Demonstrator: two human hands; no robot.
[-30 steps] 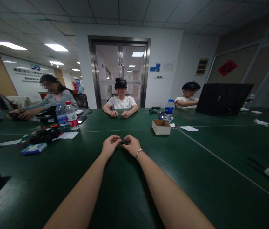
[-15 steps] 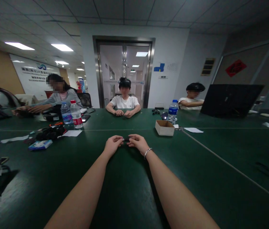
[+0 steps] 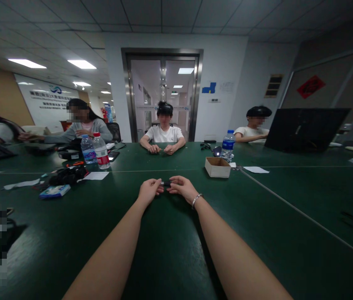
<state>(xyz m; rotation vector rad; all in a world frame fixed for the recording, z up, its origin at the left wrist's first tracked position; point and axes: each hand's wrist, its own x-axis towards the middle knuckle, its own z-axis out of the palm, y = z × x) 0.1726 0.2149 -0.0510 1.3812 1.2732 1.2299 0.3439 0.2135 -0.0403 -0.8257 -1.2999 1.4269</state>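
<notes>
Above the green table (image 3: 166,233), my two hands meet at a small black stick-like object with a silvery end (image 3: 166,183). My left hand (image 3: 148,191) pinches the silvery left end between thumb and fingers. On the other side, my right hand (image 3: 184,189) has its fingertips closed on the dark right end; a silver bracelet (image 3: 196,201) circles that wrist. The fingers cover much of the object, and it is too small to tell its exact kind.
An open cardboard box (image 3: 217,168) stands right of my hands, near a blue-labelled bottle (image 3: 228,145). To the left are two bottles, black gear (image 3: 68,175), a blue packet (image 3: 55,191) and paper (image 3: 96,176). A person (image 3: 163,135) sits opposite; a monitor (image 3: 307,130) stands right.
Slightly more of the object's silvery end shows between my fingers. My hands keep their grip. The view has shifted a little, and the person at the left has raised one hand to the chest.
</notes>
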